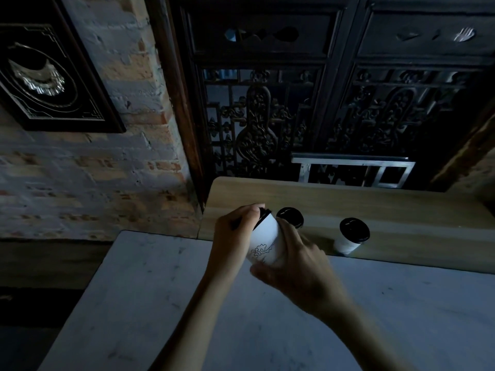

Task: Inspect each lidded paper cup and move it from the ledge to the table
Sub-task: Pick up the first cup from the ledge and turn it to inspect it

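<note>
Over table edge, below ledge: held cup is up off both surfaces, between the two hands, above the near-left strip of the marble table where it meets the wooden ledge.
Long axis: tilted, lid end up and away toward the ledge, base down and toward the person; not upright.
Left hand: on the cup's left side, fingers curled over the lid rim at the top; holding.
Right hand: wrapped round the lower right wall and base, thumb under; holding. Nearer of the two to the cups on the ledge.
Direction from fingers: cup body lies directly between the palms; open table surface lies below and toward the person.
Cup appearance: white paper wall, black line drawing of cloud-like swirls on the facing side, black plastic lid. No dent or stain visible; light is dim, so fine flaws cannot be ruled out.
Second cup: on ledge, just behind the held one, only its black lid in view.
Third cup: on ledge, to the right, upright, well apart from the hands.
Step, judged: inspection of first cup in hand; set-down not yet done.
Next move, judged: bring the axis upright before lowering, base first, onto the table.
Risk, judged: lid could loosen under the left fingers.
</note>
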`<state>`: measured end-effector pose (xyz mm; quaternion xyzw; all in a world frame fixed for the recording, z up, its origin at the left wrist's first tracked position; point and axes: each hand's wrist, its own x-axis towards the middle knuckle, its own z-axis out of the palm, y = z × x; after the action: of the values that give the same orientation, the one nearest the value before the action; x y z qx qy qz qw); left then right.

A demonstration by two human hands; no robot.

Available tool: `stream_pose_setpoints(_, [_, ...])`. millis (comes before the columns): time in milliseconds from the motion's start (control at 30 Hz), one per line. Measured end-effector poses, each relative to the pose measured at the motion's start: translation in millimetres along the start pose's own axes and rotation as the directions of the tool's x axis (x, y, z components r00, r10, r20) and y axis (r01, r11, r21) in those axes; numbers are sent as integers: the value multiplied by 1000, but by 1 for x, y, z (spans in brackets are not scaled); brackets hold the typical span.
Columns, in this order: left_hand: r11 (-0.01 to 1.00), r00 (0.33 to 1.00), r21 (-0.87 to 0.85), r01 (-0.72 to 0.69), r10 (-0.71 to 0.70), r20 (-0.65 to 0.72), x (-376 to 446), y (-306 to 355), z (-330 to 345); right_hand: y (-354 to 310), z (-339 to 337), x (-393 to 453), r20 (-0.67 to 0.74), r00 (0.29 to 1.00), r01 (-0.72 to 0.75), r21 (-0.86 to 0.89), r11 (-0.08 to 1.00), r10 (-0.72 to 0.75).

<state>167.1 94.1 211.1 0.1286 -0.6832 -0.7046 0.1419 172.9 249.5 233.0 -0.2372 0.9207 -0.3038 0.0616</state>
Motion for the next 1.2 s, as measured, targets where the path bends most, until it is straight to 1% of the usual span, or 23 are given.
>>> stream_pose_setpoints(100, [1000,999,17,-4,3,41,-3,-2,-1,0,-3,-3,-42,999,9,24,1000,-8])
stream_pose_setpoints(167, [999,997,-44,3,1,81,-6,-4,-5,5,-9,-1,27,1000,0,178,984,-5])
stream_pose_setpoints(233, [993,992,-115,22,-8,123,-7,-5,-9,10,-12,0,112,994,-50,427,903,2])
stream_pose_setpoints(267, [991,991,-133,31,-13,135,-9,-5,-10,10,-15,0,159,987,-94,561,822,5])
stream_pose_setpoints(300, [989,990,-140,43,-23,139,-10,-5,-10,13,-15,-1,188,982,-133,626,768,17])
stream_pose_setpoints(333, [988,990,-142,58,-39,135,-11,-5,-9,10,-17,-2,213,977,-174,709,683,28])
stream_pose_setpoints(400, [986,991,-137,92,-77,112,-11,-5,-7,10,-18,-2,202,979,-161,688,708,27])
stream_pose_setpoints(467, [984,992,-141,113,-103,73,-11,-3,-6,8,-15,-2,197,980,-136,591,795,20])
stream_pose_setpoints(500, [981,992,-147,124,-117,50,-11,-3,-6,9,-11,-2,170,985,-109,537,836,20])
stream_pose_setpoints(567, [976,989,-159,146,-145,14,-11,-2,-6,7,-8,-1,85,996,-39,364,931,8])
stream_pose_setpoints(633, [978,988,-142,154,-154,11,-13,-3,-5,7,-6,-4,69,997,14,165,986,-25])
stream_pose_setpoints(667, [980,988,-129,155,-153,25,-14,-4,-5,7,-5,-4,76,997,25,113,993,-34])
stream_pose_setpoints(700, [982,988,-120,149,-144,48,-15,-6,-6,11,-6,-3,83,996,16,106,994,-25])
stream_pose_setpoints(767, [993,990,-82,84,-73,123,-17,-10,-10,16,-13,1,117,993,-64,306,950,29])
stream_pose_setpoints(800, [999,986,-36,27,-21,164,-18,-10,-13,19,-17,2,175,983,-119,425,898,48])
stream_pose_setpoints(867, [996,974,56,-65,51,222,-20,-9,-15,23,-26,1,255,967,-159,548,821,17])
stream_pose_setpoints(933, [995,977,67,-75,60,204,-22,-10,-14,22,-31,-3,301,953,-176,652,738,-38])
stream_pose_setpoints(967, [999,986,32,-41,35,162,-24,-10,-11,22,-35,-4,299,954,-193,680,708,-26])
stream_pose_setpoints(1000, [999,994,-28,30,-27,109,-26,-9,-8,24,-37,-5,281,960,-200,695,690,-5])
stream_pose_setpoints(1033, [984,990,-116,132,-124,70,-27,-9,-4,28,-40,-5,245,970,-183,708,682,5])
stream_pose_setpoints(1100, [898,947,-308,315,-316,48,-28,-7,1,37,-44,-6,175,984,-108,716,690,-28])
stream_pose_setpoints(1133, [851,929,-385,357,-367,52,-27,-5,2,36,-45,-6,149,987,-64,715,697,-63])
stream_pose_setpoints(1200, [781,917,-495,381,-388,94,-28,-1,4,32,-44,-7,68,992,20,740,672,-104])
